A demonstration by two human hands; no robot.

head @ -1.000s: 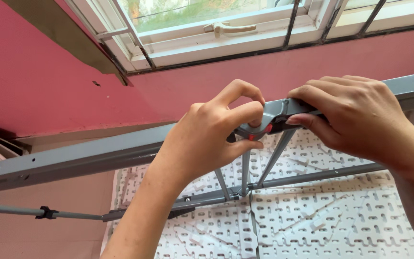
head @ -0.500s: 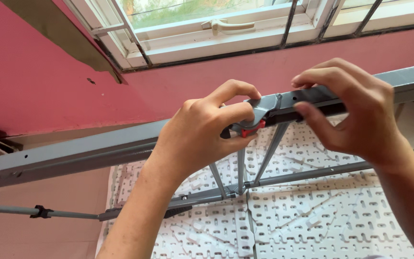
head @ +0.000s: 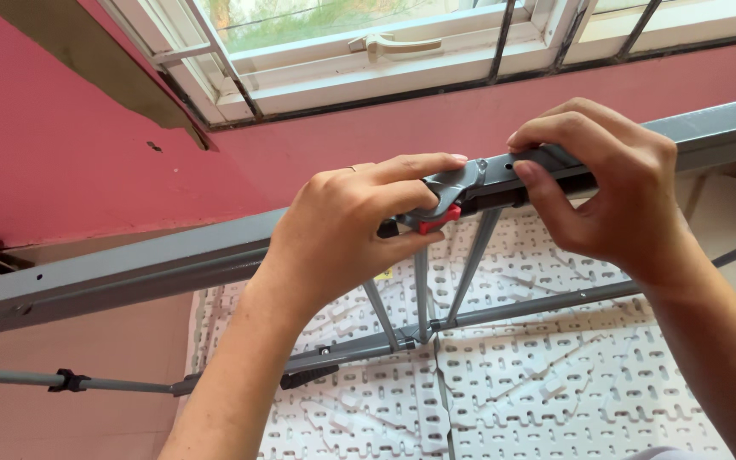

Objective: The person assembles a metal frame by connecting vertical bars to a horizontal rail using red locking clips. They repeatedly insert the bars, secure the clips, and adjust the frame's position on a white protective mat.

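Hands at a grey hinge latch [head: 453, 192] on a metal frame rail [head: 129, 273].
Head view: left hand [head: 342, 230] grip closed around the latch beside its red tab [head: 439, 220]; right hand [head: 606, 192] grip clamped over the rail just beside it, above the white perforated panel [head: 538, 375].

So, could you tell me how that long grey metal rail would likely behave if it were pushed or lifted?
The long grey metal rail looks stiff: it runs straight between both hands without sagging. It probably won't roll, as its faces look flat and thin grey struts brace it from below. It may fold at the grey hinge with the red catch, so lifting one end could bend it there.
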